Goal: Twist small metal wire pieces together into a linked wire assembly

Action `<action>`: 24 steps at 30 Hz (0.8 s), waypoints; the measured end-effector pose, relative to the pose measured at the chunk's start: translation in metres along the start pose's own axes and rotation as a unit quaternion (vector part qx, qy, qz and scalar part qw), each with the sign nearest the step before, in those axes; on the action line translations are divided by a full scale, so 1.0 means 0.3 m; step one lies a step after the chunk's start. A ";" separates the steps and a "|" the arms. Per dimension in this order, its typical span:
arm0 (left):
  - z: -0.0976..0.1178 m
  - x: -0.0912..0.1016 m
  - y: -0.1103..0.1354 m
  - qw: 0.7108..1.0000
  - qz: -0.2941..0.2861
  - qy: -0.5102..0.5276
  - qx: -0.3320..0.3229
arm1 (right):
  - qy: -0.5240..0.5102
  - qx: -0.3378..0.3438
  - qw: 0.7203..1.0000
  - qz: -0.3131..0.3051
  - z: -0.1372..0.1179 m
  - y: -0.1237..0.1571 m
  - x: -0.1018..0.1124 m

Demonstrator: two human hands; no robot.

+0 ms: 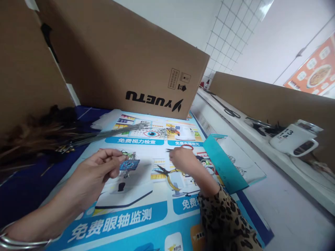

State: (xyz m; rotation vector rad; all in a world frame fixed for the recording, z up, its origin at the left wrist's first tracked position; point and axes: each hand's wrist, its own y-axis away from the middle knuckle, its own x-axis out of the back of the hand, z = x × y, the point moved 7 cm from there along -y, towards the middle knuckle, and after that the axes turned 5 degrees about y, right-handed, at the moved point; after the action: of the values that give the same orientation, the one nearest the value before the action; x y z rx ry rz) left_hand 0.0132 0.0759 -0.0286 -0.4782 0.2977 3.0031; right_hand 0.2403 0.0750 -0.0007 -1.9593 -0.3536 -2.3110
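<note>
My left hand pinches a small blue card with thin metal wires sticking up from it, held just above a printed poster that covers the table. My right hand, in a leopard-print sleeve, is closed on a small red-handled tool whose dark tip points left. Yellow-handled pliers lie on the poster just below my right hand. A pile of thin metal wires lies further back on the poster.
A large cardboard box stands behind the poster. Dark feathers on wire stems lie at the left. A teal-lidded open box sits right of my hand. On the white ledge are scissors and a white mug.
</note>
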 end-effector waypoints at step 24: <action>-0.107 0.015 -0.027 0.999 -0.026 -0.020 -0.004 | 0.035 -0.008 0.991 -0.129 0.210 -0.007 -0.143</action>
State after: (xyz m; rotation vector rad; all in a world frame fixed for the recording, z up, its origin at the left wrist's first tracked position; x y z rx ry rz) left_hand 0.0195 0.0774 -0.0613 -0.4194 0.2657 2.9608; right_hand 0.3079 0.0882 -0.0337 -1.9350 -0.6175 -2.5355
